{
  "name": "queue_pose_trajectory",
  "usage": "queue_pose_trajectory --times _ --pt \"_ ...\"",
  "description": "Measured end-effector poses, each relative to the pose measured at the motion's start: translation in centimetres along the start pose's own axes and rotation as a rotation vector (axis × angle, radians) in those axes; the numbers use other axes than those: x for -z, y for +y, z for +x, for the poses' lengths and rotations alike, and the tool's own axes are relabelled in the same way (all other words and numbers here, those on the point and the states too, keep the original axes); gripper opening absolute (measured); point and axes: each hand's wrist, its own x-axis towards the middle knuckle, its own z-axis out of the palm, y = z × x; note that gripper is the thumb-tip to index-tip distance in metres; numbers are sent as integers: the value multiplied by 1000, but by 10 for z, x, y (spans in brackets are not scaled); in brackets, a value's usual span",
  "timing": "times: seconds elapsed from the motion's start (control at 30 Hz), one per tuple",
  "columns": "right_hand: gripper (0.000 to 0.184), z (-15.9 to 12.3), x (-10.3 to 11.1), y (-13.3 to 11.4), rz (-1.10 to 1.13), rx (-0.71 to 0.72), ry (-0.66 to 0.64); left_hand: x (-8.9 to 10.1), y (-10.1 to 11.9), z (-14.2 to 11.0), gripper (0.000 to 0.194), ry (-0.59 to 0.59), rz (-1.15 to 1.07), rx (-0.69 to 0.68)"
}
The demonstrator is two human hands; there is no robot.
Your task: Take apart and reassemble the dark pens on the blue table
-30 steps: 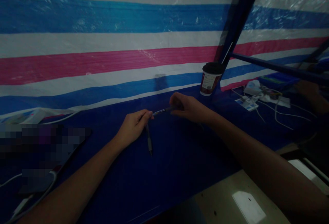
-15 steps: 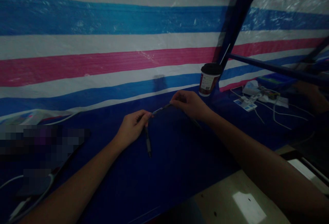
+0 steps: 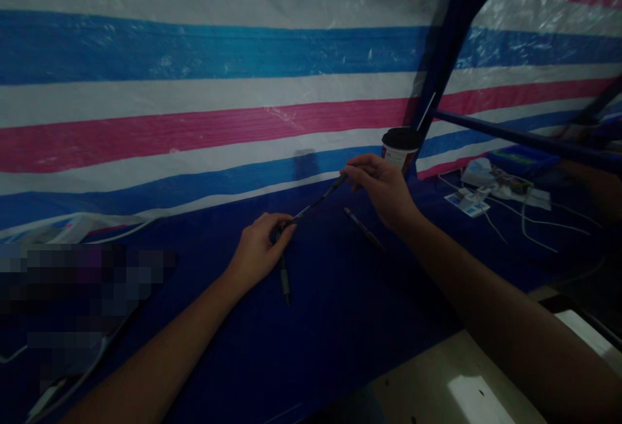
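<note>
My left hand (image 3: pixel 260 249) rests closed on the blue cloth, pinching the near end of a thin dark pen part (image 3: pixel 315 203). My right hand (image 3: pixel 383 187) is closed in a pinch on that part's far, raised end. A dark pen barrel (image 3: pixel 284 279) sticks out below my left hand toward me; whether the fingers grip it too is unclear. Another dark pen (image 3: pixel 363 229) lies on the cloth under my right wrist.
A paper cup with a dark lid (image 3: pixel 401 147) stands behind my right hand against the striped tarp wall (image 3: pixel 194 100). White cables and small devices (image 3: pixel 490 187) lie at right. A dark metal bar (image 3: pixel 525 139) crosses above them. A blurred patch and cables sit at left.
My right hand has lifted and pulled away to the upper right, so more of the thin part shows between the hands. The second pen under my right wrist has come into sight.
</note>
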Motion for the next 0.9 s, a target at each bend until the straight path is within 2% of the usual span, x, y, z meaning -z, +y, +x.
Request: queue_pose_trajectory --times 0.1,0.2,0.37,0.43,0.53,0.57,0.63,0.7,0.8,0.83,0.9 --pt "23 0 0 -1 -41 -1 0 0 0 0 24 1 4 6" --pt "23 -2 -2 0 20 -11 -33 0 1 0 26 -4 -19 14" --pt "21 -6 -6 2 80 -78 -269 1 2 0 29 -40 -50 -3" --pt "19 -7 -5 1 -40 -85 -318 2 1 0 27 -32 -42 -23" --pt "40 -8 -1 -2 -348 -76 -324 3 1 1 25 -25 -19 -47" --pt "41 -8 0 -3 -398 -69 -339 3 0 1 25 -24 -10 -51" --pt "32 -8 2 -6 -391 -40 -399 3 0 2 26 -23 -1 -48" --pt "30 -8 3 -8 -409 -39 -450 2 -1 2 26 -23 -8 -44" --pt "56 -10 2 -11 -562 -89 -448 1 -3 1 26 -20 -27 -49" --pt "57 -10 2 -11 -562 -87 -450 1 -3 1 26 -17 -28 -48" --pt "44 -11 1 -12 -520 -49 -490 1 -4 2 26 -14 -24 -38"
